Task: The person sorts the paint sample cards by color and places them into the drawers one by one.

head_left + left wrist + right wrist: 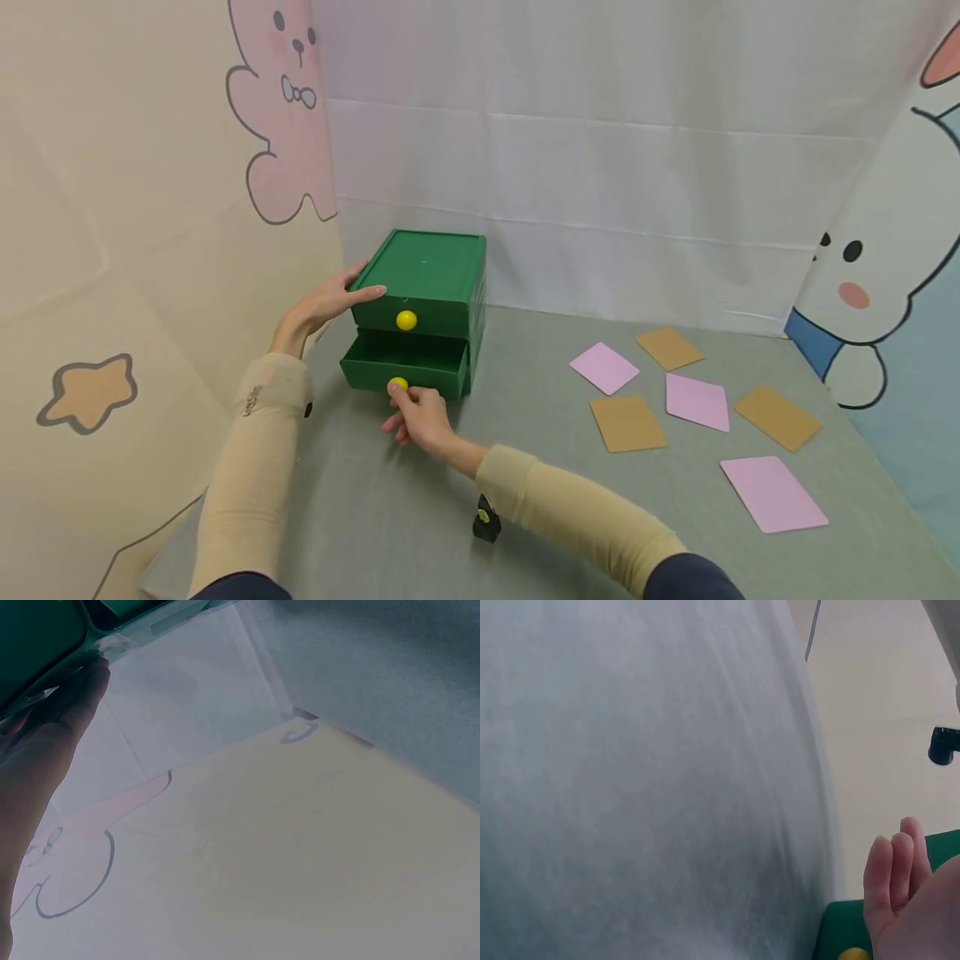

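"How's the light in the head view?"

"Bright and even, with faint, soft-edged shadow on the grey tabletop (pixel 540 367) beneath the right hand (pixel 423 421). Outlines look crisp there."

"And the left wrist view?"

"Dimmer, hazy, washed toward blue. The left hand (pixel 52 739) and the green drawer box (pixel 37 645) sink into shade."

"The right wrist view?"

"Soft and low in contrast, with the grey tabletop darkening toward the bottom."

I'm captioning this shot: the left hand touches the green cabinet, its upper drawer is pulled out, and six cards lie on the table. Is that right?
Not quite: the head view shows the lower drawer pulled out, not the upper drawer; the left hand and six cards are as stated.
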`<action>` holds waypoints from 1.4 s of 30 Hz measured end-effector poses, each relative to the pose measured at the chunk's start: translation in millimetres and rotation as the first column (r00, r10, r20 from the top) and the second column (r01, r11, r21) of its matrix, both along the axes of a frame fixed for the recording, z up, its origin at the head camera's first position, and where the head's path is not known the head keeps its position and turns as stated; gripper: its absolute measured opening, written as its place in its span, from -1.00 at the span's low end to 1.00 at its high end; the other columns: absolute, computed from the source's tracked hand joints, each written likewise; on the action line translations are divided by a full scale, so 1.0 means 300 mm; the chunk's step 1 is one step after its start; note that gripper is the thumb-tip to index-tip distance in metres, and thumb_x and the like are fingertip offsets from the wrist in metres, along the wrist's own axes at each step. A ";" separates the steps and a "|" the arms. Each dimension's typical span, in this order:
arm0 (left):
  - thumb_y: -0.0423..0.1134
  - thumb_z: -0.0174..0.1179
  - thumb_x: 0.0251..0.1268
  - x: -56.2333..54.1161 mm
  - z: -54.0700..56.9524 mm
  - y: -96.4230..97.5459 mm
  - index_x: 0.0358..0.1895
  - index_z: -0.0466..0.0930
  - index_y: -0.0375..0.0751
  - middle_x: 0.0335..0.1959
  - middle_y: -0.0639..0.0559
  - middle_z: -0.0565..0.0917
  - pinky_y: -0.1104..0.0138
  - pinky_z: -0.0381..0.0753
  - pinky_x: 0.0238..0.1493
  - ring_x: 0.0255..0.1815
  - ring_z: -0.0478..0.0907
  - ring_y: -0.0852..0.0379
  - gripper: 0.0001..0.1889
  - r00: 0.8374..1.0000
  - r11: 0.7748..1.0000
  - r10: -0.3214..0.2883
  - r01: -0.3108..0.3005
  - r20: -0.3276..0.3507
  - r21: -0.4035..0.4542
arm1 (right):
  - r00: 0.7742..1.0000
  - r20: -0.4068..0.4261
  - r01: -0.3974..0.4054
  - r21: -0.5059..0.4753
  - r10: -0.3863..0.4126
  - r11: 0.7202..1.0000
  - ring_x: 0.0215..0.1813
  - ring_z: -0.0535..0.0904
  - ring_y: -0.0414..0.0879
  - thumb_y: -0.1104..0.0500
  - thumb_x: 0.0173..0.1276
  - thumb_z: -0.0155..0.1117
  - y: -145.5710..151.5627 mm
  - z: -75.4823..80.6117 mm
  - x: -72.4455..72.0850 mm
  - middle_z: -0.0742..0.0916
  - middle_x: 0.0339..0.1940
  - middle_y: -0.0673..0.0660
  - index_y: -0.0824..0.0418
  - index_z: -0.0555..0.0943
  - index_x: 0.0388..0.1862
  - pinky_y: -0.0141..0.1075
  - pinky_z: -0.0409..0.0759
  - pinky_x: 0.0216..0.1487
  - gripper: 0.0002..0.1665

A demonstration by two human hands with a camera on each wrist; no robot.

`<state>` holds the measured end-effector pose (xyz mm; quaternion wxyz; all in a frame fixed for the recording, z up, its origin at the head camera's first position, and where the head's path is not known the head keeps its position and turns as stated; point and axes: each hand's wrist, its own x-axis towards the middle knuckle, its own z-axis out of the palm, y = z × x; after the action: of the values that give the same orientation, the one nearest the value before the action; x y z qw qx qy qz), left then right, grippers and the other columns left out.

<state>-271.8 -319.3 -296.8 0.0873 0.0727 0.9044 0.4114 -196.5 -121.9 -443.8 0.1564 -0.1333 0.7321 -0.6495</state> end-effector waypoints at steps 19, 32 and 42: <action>0.05 0.04 0.42 -0.006 -0.004 -0.002 0.57 -0.39 -0.12 0.59 -0.26 -0.27 -0.32 -0.16 0.45 0.58 -0.29 -0.32 -0.09 1.000 1.000 0.001 -0.001 -0.007 0.006 | 0.998 0.051 -0.048 -0.028 0.049 0.998 -0.71 0.53 -0.15 -0.21 0.41 0.10 -0.006 -0.014 0.097 0.78 -0.55 0.25 0.24 0.65 -0.26 -0.18 0.69 -0.51 -0.48; 0.04 0.04 0.41 -0.021 -0.007 0.005 0.57 -0.37 -0.13 0.59 -0.26 -0.23 -0.33 -0.13 0.44 0.58 -0.25 -0.32 -0.09 1.000 1.000 -0.007 0.007 -0.013 0.005 | 0.994 0.048 -0.098 -0.038 0.099 0.994 -0.71 0.51 -0.17 -0.17 0.43 0.09 0.009 -0.022 0.132 0.77 -0.53 0.30 0.25 0.64 -0.24 -0.20 0.67 -0.54 -0.50; 0.03 0.03 0.42 -0.039 -0.018 0.003 0.57 -0.39 -0.12 0.59 -0.23 -0.28 -0.33 -0.17 0.45 0.59 -0.30 -0.31 -0.09 1.000 1.000 -0.006 0.006 -0.013 0.016 | 0.976 -0.044 -0.202 0.169 0.212 0.965 -0.51 0.65 0.20 -0.17 0.35 0.21 0.125 -0.001 0.151 0.78 -0.54 0.17 0.21 0.72 -0.26 -0.36 0.55 -0.54 -0.54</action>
<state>-283.5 -318.5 -302.2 0.0821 0.0786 0.9014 0.4177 -151.3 -84.3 -444.1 0.2110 -0.2157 0.7696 -0.5627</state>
